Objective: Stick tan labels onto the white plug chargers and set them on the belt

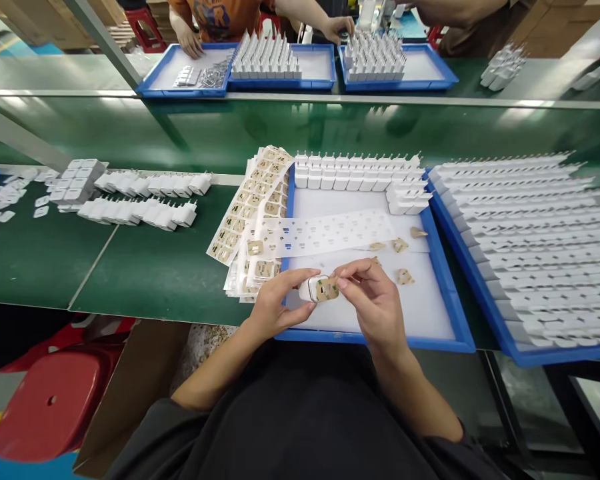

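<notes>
My left hand [280, 303] grips a white plug adapter [307, 289] between thumb and fingers, above the near part of a blue-rimmed tray [375, 339]. A tan adhesive sticker [326, 289] with a small cut-out covers the adapter's end face. Thumb and fingertips of my right hand [375, 300] are pinched at the sticker's right edge. Behind my hands, a nearly bare sticker sheet [330, 233] lies across the tray's left rim. Several tan backing scraps [405, 276] lie on the tray's white floor. White adapters [350, 173] stand in rows along its far side.
Sticker sheets [247, 203] are piled left of the tray. Another blue tray [510, 343] full of adapters stands on the right. Adapter rows [140, 210] and white covers [10, 193] lie on the left bench. Across the bench, co-workers' hands [340, 28] reach over blue trays.
</notes>
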Tool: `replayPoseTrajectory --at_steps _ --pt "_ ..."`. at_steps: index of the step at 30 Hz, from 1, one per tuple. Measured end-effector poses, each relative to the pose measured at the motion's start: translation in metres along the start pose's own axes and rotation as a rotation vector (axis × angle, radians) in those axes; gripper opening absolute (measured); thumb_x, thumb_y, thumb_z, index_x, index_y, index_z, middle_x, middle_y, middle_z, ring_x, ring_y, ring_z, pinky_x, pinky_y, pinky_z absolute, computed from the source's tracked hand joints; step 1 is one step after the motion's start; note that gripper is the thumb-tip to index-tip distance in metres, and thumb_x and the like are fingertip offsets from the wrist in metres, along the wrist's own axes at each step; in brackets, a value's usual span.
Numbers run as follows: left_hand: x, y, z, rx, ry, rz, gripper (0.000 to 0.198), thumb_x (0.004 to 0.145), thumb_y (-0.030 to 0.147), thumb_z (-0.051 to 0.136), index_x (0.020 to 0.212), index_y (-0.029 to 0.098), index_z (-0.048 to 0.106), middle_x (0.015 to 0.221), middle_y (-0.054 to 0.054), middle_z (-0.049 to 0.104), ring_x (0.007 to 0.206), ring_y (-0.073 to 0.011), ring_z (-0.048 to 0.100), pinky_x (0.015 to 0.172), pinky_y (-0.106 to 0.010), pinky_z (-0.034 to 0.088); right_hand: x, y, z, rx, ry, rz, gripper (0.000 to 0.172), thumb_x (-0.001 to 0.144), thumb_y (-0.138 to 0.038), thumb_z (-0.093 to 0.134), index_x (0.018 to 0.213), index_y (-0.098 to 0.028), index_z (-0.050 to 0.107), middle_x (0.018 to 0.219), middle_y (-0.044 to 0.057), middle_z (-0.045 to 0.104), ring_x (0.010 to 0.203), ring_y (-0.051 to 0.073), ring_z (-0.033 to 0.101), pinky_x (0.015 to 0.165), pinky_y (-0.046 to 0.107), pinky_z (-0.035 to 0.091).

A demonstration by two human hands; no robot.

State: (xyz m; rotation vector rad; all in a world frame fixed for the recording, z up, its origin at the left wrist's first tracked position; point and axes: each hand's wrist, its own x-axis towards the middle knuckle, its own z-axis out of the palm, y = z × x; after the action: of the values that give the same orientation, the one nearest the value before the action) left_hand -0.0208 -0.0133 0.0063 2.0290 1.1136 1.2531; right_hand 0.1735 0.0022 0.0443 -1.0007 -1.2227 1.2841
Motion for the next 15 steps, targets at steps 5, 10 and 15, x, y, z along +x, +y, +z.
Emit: replayPoseTrajectory --at_steps 5,10,15 --pt "0.0003 0.0016 -0.0005 0.016 -0.003 -0.041 0.04 0.091 0.034 0.066 0.13 0.025 0.064 0.121 -0.009 0.076 0.104 -0.0239 0.074 0.088 -0.036 0.062 -0.0023 0.0 0.0035 -0.006 0.01 0.002 0.01 0.089 -0.032 0.073 0.088 -0.025 0.066 0.086 0.002 0.066 0.083 0.019 0.064 0.077 0.034 0.057" --pt "0.002 0.0029 -0.0016 0.009 -0.001 -0.026 0.041 0.09 0.033 0.067 0.13 0.026 0.063 0.121 -0.008 0.076 0.104 -0.0242 0.074 0.09 -0.036 0.062 -0.0039 -0.0001 0.0045 -0.01 0.012 -0.014 0.009 0.089 -0.031 0.072 0.088 -0.025 0.066 0.084 0.002 0.066 0.082 0.019 0.064 0.076 0.035 0.057" --pt "0.0023 0.0041 -0.0014 -0.003 0.011 0.004 0.042 0.09 0.028 0.068 0.132 0.025 0.062 0.121 -0.008 0.076 0.105 -0.0234 0.074 0.09 -0.035 0.061 -0.0038 -0.001 0.0055 0.0 0.006 -0.028 0.009 0.089 -0.03 0.073 0.087 -0.025 0.066 0.084 0.001 0.065 0.081 0.018 0.063 0.076 0.034 0.055"
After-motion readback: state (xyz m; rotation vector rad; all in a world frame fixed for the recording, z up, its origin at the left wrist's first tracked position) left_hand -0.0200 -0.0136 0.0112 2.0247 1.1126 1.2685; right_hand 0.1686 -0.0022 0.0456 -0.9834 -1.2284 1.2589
